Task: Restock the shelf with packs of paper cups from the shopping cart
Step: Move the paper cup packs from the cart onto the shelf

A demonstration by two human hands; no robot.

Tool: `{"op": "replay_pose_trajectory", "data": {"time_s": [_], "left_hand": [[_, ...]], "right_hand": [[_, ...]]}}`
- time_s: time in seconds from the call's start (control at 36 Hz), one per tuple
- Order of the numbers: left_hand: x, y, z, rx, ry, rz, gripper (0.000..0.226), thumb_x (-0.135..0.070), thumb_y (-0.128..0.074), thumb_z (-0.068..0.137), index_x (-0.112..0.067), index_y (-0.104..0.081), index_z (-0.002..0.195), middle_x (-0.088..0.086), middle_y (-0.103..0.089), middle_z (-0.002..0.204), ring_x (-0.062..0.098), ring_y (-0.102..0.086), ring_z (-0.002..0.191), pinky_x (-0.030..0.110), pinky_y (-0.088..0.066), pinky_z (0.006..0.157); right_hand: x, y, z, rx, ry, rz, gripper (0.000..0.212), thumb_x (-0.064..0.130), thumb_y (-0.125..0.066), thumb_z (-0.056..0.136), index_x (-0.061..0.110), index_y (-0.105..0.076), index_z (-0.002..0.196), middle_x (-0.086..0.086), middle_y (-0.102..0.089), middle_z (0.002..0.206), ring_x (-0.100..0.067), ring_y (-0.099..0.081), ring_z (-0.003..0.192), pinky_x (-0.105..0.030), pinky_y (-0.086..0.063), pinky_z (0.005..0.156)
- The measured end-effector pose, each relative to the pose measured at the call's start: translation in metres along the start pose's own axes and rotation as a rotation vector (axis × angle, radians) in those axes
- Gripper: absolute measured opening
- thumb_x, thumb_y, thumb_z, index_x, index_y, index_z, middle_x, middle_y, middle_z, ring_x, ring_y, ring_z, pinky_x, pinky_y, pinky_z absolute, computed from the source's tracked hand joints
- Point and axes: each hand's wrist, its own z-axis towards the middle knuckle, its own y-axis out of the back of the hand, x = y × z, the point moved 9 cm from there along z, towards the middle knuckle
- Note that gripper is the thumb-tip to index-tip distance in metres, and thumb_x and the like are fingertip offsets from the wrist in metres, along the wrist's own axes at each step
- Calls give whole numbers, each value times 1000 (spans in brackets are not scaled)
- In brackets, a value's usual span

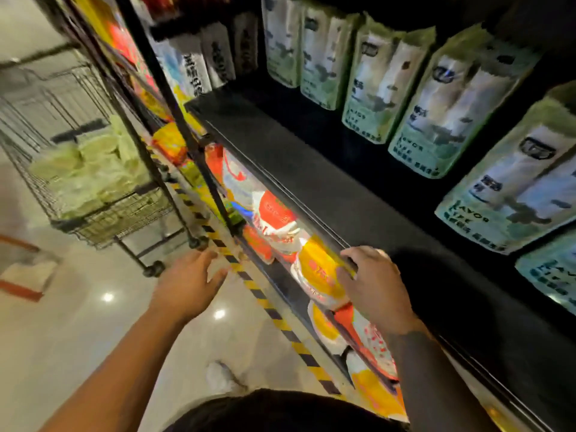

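1. Neither hand has a pack in it, so I think the step now is going to fetch the next pack.
2. The packs of paper cups (87,169) lie in a pale heap in the wire shopping cart (131,213). The cart stands on the floor to the left, well apart from both hands.
3. The black shelf (311,169) has a long bare part in front. Green and white packs (383,85) stand in a row at its back.
4. The left hand (190,279) is out in front over the floor, palm down. Its fingers are spread and straight, and it holds nothing. They point toward the cart.
5. The right hand (371,282) is on the front edge of the black shelf. Its fingers bend over the edge, so it looks like it grips the edge, but the picture is blurry there.
6. Under that edge sit red and yellow bowls (318,269) on a lower shelf.
7. The next move needs a long reach or a step to the left, because the cart is far. The left hand should close around one pack, lift it over the cart's wire wall, and stand it on the bare part.
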Motion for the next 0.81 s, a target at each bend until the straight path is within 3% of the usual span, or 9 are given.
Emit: {"op": "replay_pose_trajectory", "data": {"time_s": [0.11, 0.22, 0.33, 0.47, 0.58, 0.81], "left_hand": [[63, 9, 1, -14, 83, -63, 45, -50, -50, 100, -27, -55, 138, -1, -59, 140, 24, -53, 128, 39, -46, 97], [128, 31, 12, -110, 128, -157, 39, -46, -53, 99, -28, -61, 132, -1, -66, 129, 23, -60, 117, 39, -50, 94], [195, 54, 21, -170, 185, -180, 38, -44, -57, 98, -25, -64, 130, 0, -70, 117, 25, -63, 109, 40, -53, 88], [275, 64, 24, -174, 270, -213, 40, -40, -57, 98, -24, -62, 135, 0, -67, 128, 26, -58, 118, 39, -48, 95], [327, 66, 22, -177, 347, -226, 40, -43, -56, 99, -27, -60, 135, -2, -65, 131, 25, -57, 120, 39, -46, 97], [390, 55, 41, -133, 460, -249, 45, -48, -55, 98, -26, -58, 137, 1, -61, 137, 28, -57, 120, 41, -48, 96]], "right_hand": [[62, -28, 23, 65, 65, -40, 32, 35, -62, 90, 22, -68, 119, -6, -69, 117, -32, -61, 111, -43, -49, 95], [128, -60, 47, 131, 125, -79, 37, 32, -63, 92, 23, -66, 128, -4, -65, 128, -27, -56, 122, -37, -44, 104], [196, -96, 71, 223, 185, -170, 39, 34, -61, 92, 23, -61, 129, -5, -63, 127, -30, -57, 118, -41, -48, 99], [270, -139, 99, 310, 255, -176, 55, 40, -65, 91, 23, -52, 142, -3, -50, 147, -26, -45, 135, -39, -39, 111], [315, -169, 116, 385, 294, -192, 60, 44, -63, 92, 23, -46, 146, -2, -45, 148, -25, -42, 135, -38, -39, 109], [374, -204, 153, 494, 360, -192, 58, 36, -63, 94, 22, -45, 147, 0, -38, 153, -19, -40, 138, -32, -36, 110]]}}
